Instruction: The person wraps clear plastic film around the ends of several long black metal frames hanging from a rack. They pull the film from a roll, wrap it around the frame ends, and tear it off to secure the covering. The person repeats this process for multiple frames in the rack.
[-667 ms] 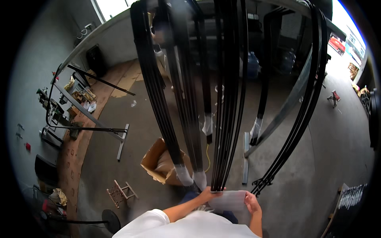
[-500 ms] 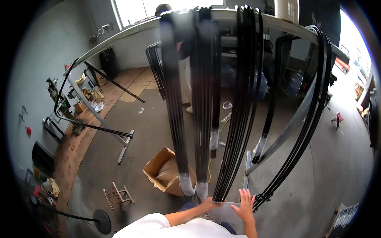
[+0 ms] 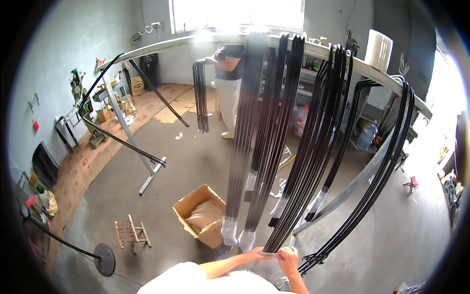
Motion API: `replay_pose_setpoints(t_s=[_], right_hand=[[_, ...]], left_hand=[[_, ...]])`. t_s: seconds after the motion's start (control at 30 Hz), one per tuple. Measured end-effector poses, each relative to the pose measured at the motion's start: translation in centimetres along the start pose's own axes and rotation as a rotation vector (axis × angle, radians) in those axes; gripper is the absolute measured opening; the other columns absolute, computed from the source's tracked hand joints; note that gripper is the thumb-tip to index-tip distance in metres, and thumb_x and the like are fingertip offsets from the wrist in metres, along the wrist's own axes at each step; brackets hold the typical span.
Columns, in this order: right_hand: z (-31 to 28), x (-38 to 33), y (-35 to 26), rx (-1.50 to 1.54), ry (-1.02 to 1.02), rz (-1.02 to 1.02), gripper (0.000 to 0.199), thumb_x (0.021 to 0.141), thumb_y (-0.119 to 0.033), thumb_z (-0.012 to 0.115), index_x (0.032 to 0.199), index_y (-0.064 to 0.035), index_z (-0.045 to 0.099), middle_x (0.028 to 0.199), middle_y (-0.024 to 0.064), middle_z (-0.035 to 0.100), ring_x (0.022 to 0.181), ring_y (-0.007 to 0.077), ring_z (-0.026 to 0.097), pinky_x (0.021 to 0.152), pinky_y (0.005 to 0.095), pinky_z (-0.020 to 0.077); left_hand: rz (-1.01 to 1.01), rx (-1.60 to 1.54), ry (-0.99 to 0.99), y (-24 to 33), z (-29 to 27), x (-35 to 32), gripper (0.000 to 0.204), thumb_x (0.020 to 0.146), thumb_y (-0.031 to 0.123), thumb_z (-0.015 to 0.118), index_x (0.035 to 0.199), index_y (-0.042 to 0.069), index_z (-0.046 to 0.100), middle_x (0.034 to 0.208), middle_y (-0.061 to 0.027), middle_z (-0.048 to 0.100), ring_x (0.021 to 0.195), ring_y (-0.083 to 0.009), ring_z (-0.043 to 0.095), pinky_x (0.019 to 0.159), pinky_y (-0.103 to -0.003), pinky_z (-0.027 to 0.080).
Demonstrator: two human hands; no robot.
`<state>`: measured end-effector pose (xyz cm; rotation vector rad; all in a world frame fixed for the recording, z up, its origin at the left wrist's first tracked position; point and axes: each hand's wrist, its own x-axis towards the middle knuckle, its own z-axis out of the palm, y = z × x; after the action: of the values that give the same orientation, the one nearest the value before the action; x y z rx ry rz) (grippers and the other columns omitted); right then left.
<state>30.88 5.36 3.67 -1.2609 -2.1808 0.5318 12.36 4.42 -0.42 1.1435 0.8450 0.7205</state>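
Observation:
A bundle of long black strips [image 3: 303, 183] hangs from the metal rack's top bar down to my hands. My left hand [image 3: 252, 256] closes round the lower end of this bundle, against a translucent plastic bag or sleeve [image 3: 267, 254]. Beside it, my right hand [image 3: 287, 257] has its fingers pinched on the rim of the same plastic. Just left hang two more bundles, their bottom ends wrapped in whitish plastic covers [image 3: 229, 230]. Most of the plastic between my hands is hidden by my fingers and the strip ends.
The rack's top bar [image 3: 161, 45] spans the view. An open cardboard box [image 3: 178, 206], a small wooden stool [image 3: 126, 232] and a round black base [image 3: 104, 259] stand at left. Beyond the rack, a person [image 3: 229, 66] holds black strips. A water jug [image 3: 367, 134] sits at right.
My right hand has gone from spread fingers to a pinch on the plastic's rim, moving left toward my left hand. The view has tilted up, showing more of the person behind.

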Motion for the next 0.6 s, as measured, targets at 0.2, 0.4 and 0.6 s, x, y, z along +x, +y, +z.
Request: replay_pose_setpoints(t_s=[0.2,0.4,0.6], right_hand=[[0.0,-0.7,0.4,-0.015,0.036,0.045,0.010,0.067,-0.014,0.066,0.066,-0.0072,0.059,0.066,0.0035,0.060,0.069,0.0214,0.057,0.089,0.0450,0.0334],[0.5,-0.2,1.2,-0.093,0.047,0.050,0.009,0.068,-0.016,0.065,0.065,-0.0091,0.059,0.065,0.0025,0.059,0.070,0.0206,0.055,0.091,0.0449,0.0293],[3.3,2.5,0.3,-0.219,0.144,-0.061,0.005,0.068,-0.009,0.051,0.068,-0.0098,0.056,0.073,0.0044,0.057,0.084,0.0202,0.054,0.097,0.0484,0.0176]], left_hand=[[-0.156,-0.133,-0.117,1.0,-0.9,-0.3,0.043,0.077,0.028,0.065,0.113,0.006,0.054,0.107,-0.0028,0.055,0.099,-0.0107,0.046,0.087,-0.026,0.035],[-0.196,0.057,-0.075,-1.5,-2.6,0.5,0.038,0.080,0.028,0.062,0.110,0.006,0.055,0.102,-0.0002,0.056,0.093,-0.0097,0.047,0.081,-0.027,0.039],[-0.137,-0.113,-0.035,-1.0,-4.1,-2.3,0.056,0.084,0.027,0.057,0.131,0.008,0.034,0.127,-0.0034,0.041,0.115,-0.0139,0.036,0.097,-0.031,0.030]])
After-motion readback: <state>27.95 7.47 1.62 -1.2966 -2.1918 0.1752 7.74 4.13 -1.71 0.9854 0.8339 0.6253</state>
